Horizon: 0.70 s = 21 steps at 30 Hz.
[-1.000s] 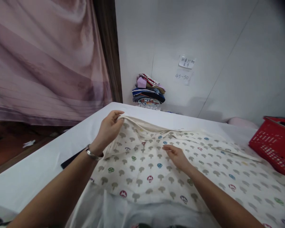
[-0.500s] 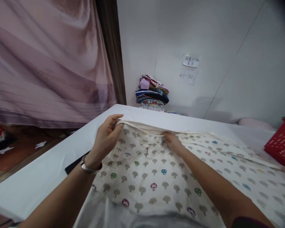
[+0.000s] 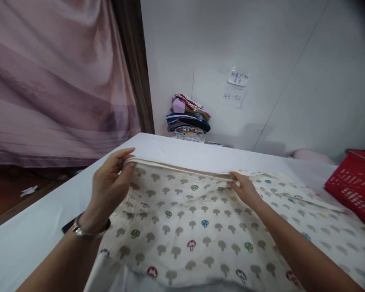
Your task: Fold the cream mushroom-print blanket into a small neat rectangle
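A cream cloth printed with small mushrooms [image 3: 182,219] spreads over the near part of the white table and on to the right. My left hand [image 3: 114,178] pinches the left end of its far edge, fingers closed on it. Farther right along the same edge, my right hand [image 3: 243,187] grips the cloth between thumb and fingers. Between the two hands the edge is stretched fairly straight and slightly raised, showing two layers. A bracelet circles my left wrist.
The white table [image 3: 158,144] reaches to the wall. Folded fabrics [image 3: 188,117] are stacked at the back, a red basket [image 3: 353,186] stands at the right, and a dark flat object [image 3: 68,225] lies beside my left wrist. A pink curtain [image 3: 57,81] hangs at the left.
My hands have moved apart, the left one leftward and nearer, the right one rightward along the edge. The edge between them is now longer and straighter.
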Tool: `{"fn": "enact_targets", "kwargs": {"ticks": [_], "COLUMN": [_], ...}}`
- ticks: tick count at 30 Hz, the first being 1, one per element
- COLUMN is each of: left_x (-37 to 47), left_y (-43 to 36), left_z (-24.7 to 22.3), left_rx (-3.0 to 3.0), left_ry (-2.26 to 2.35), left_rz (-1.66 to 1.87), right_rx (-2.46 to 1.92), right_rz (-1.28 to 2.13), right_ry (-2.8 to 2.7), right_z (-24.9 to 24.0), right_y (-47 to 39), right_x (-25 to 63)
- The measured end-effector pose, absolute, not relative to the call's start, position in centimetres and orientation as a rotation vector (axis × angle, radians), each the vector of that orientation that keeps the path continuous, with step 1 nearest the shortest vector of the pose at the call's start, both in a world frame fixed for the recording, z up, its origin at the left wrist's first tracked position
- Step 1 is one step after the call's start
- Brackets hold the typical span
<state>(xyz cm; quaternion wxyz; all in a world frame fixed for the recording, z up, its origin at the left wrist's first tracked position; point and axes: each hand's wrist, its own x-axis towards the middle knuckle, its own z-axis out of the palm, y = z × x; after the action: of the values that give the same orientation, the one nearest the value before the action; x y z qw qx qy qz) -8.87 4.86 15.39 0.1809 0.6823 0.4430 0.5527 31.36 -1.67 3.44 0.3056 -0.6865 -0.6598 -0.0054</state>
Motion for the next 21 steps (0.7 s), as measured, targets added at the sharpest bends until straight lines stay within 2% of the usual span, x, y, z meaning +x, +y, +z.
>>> {"fn": "enact_targets", "kwargs": {"ticks": [5,21], "left_x": [-9.5,-10.3], "left_y": [3.5,3.6], "left_z": [15.8,15.5], "left_rx": [1.970,2.113], "left_ry": [1.334,1.442], "left_rz": [1.650,1.537], "right_rx": [-1.912,-1.910], "right_rz": [0.131,-0.038], "right_ry": [-1.694,-1.757], "right_z": [3.4,7.1], "right_y": [-0.5,-3.3], "right_x": [31.3,33.4]}}
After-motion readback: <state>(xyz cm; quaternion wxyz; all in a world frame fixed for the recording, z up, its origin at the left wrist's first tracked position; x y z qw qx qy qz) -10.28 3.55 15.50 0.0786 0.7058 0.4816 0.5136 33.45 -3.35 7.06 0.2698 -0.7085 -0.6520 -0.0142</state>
